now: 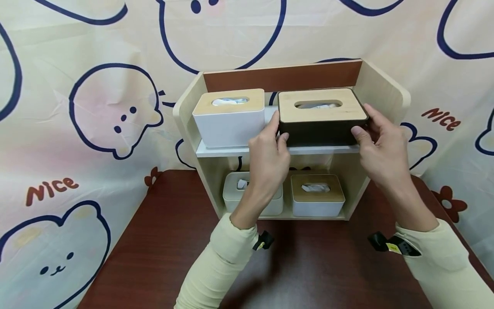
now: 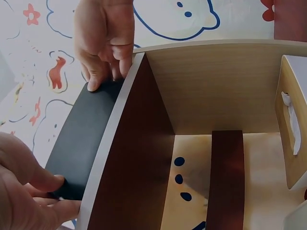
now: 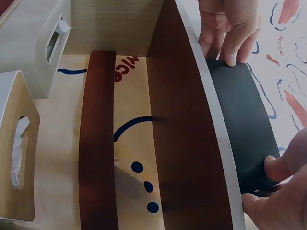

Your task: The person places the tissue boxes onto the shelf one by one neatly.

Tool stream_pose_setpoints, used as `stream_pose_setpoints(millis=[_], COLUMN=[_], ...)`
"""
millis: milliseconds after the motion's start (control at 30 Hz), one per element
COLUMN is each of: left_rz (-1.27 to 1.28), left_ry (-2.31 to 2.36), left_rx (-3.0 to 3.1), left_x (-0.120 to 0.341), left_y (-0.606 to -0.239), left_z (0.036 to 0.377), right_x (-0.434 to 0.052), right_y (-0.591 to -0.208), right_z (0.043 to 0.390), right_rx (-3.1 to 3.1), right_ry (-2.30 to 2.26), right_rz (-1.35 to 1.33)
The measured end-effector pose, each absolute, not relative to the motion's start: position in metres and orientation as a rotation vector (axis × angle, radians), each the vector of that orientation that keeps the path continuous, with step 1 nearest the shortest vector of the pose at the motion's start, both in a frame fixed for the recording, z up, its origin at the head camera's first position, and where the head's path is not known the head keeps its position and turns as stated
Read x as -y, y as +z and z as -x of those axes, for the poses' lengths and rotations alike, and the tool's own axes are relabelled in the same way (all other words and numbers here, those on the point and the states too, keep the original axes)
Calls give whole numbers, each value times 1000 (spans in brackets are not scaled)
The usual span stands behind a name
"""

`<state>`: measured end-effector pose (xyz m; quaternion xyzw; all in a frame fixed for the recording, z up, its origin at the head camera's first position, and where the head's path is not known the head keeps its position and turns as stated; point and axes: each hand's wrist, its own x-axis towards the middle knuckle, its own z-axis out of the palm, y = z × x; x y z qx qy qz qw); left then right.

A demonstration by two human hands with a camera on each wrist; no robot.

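Observation:
A black tissue box point(image 1: 318, 133) with a light wooden lid stands on the upper board of a small wooden shelf unit, some tissue showing in its oval slot. My left hand point(image 1: 270, 156) grips its left end, thumb on the front face. At the opposite end, my right hand point(image 1: 387, 150) holds the box with the thumb at the front corner. Both wrist views show the black front point(image 2: 86, 134) between the two hands, right along the board's white edge point(image 3: 216, 110). Left of it sits a white tissue box point(image 1: 233, 128) with a wooden lid.
Below, a pale tissue box point(image 1: 274, 206) stands on the left, partly hidden by my left arm, and a white one with a wooden lid point(image 1: 318, 208) on the right. Side panels point(image 1: 384, 92) bound the shelf unit. It stands on a dark red-brown table point(image 1: 308, 266) before a patterned cloth.

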<state>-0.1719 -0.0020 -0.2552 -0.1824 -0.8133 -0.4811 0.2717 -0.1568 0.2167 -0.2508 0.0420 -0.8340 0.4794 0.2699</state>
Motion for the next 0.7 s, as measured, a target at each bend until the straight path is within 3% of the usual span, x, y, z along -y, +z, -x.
stream_pose_setpoints(millis=[700], left_rz=[470], left_ry=[-1303], left_rx=[2215], left_x=[3], left_y=[-256], left_z=[174], right_x=[-217], right_y=[-249], right_z=[158], right_rx=[2372], right_ry=[1232], right_rz=[-92])
